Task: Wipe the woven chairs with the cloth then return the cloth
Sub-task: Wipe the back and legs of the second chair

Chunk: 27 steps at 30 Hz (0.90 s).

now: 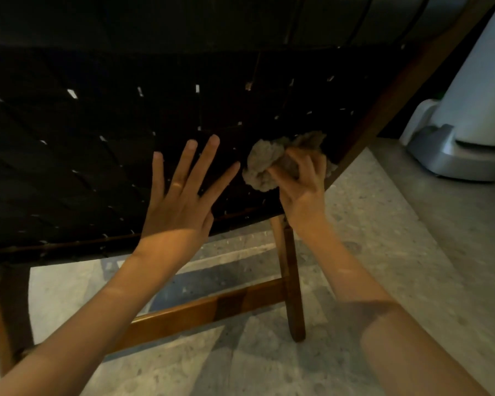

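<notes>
The woven chair (97, 132) fills the upper left of the head view. Its dark strap seat slopes from upper right to lower left. A wooden side rail (406, 81) runs diagonally along the right edge of the seat. A wooden leg (293, 281) and a crossbar (212, 307) stand below, on a speckled floor (383, 252). A pale appliance (475, 95) stands near the rail, apart from the chair.

The left hand (180, 201) lies flat on the weave near the front edge. Its fingers are straight and spread, and hold nothing. It appears to steady the seat.

The right hand (303, 181) is at the front right corner of the seat, beside the rail. Its fingers are curled tightly round the cloth (263, 167).

The cloth is bunched into a wad. It bulges out to the left of the right-hand fingers and touches the weave. No long axis can be told.

Judgement: wiping is in progress. The unwiped span of seat lies to the left of the cloth and up the slope. The right hand is the nearer hand and already holds the cloth. A leftward stroke would meet the left index finger just beside the wad, so the left hand should shift first.
</notes>
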Each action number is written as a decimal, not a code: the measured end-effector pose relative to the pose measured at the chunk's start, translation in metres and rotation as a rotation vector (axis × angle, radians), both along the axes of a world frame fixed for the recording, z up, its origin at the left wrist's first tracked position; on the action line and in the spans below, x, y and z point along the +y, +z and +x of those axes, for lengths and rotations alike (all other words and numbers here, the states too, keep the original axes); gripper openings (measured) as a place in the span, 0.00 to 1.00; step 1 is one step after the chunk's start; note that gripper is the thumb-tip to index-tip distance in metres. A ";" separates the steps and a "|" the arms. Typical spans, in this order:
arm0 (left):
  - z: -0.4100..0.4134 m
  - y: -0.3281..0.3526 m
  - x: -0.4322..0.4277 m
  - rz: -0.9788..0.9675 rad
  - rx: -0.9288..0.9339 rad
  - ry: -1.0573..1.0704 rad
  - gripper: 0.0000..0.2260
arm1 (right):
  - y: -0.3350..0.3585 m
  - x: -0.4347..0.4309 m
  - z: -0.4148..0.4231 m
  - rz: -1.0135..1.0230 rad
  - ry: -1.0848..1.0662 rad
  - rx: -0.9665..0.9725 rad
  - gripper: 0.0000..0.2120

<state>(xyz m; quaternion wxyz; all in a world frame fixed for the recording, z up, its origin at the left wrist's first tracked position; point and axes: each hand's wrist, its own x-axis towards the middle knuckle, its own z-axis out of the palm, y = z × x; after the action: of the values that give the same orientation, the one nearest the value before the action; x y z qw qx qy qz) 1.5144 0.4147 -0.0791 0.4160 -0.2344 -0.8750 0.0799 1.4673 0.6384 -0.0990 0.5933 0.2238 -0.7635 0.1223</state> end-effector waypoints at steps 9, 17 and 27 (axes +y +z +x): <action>0.000 -0.005 0.001 -0.006 -0.032 0.012 0.41 | -0.080 -0.016 -0.012 0.000 -0.177 -0.494 0.20; 0.020 0.005 -0.017 0.084 -0.056 -0.043 0.35 | -0.041 -0.007 0.024 0.165 0.037 -0.413 0.15; 0.024 0.025 -0.036 0.187 0.053 0.014 0.35 | 0.097 -0.033 0.046 0.058 0.133 0.338 0.09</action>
<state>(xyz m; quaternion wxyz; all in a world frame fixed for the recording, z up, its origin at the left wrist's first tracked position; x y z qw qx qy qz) 1.5381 0.3790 -0.0538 0.4583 -0.1862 -0.8690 0.0069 1.5136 0.6050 -0.0018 0.6971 0.3083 -0.6395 0.0999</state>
